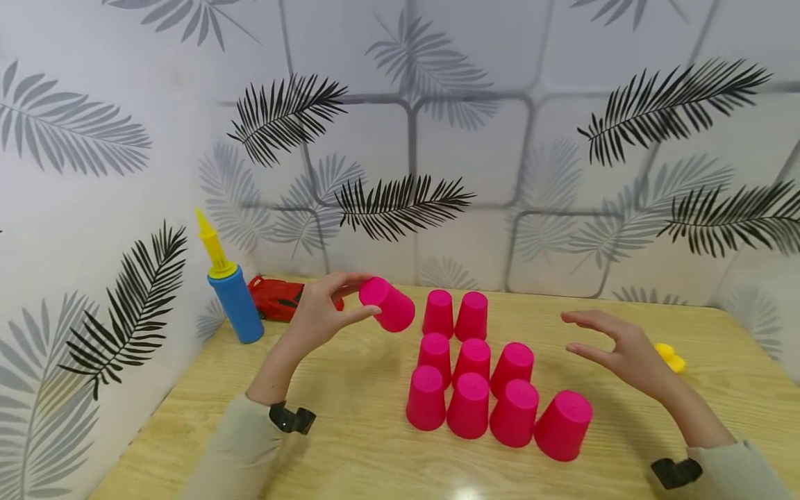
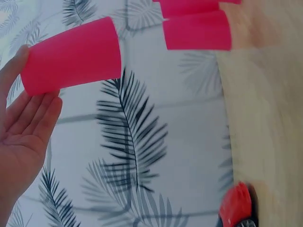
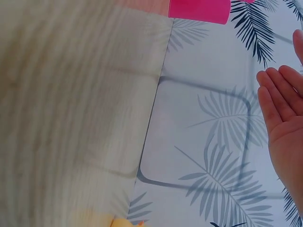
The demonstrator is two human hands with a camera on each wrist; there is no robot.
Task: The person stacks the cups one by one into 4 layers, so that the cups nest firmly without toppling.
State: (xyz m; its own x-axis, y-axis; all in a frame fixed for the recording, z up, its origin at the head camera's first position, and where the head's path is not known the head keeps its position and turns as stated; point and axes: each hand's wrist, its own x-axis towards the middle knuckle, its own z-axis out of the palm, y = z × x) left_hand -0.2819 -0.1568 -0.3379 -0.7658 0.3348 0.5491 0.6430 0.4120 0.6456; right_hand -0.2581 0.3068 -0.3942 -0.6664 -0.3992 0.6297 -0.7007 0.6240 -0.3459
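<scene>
A pink plastic cup (image 1: 389,305) is pinched between the thumb and fingers of my left hand (image 1: 320,312), tilted and raised off the table. In the left wrist view the same cup (image 2: 73,56) lies across the fingertips. To its right, several pink cups stand upside down in three rows: a pair at the back (image 1: 439,314), three in the middle (image 1: 473,359) and a longer row in front (image 1: 469,406). My right hand (image 1: 628,351) hovers right of the cups with fingers apart from the thumb, touching nothing; its palm (image 3: 286,123) shows in the right wrist view.
At the left stands a blue and yellow hand pump (image 1: 236,298), with a red toy car (image 1: 275,298) behind it. A small yellow toy (image 1: 671,357) lies beyond my right hand. The wooden table (image 1: 350,444) meets a leaf-patterned wall (image 1: 450,153) at the back.
</scene>
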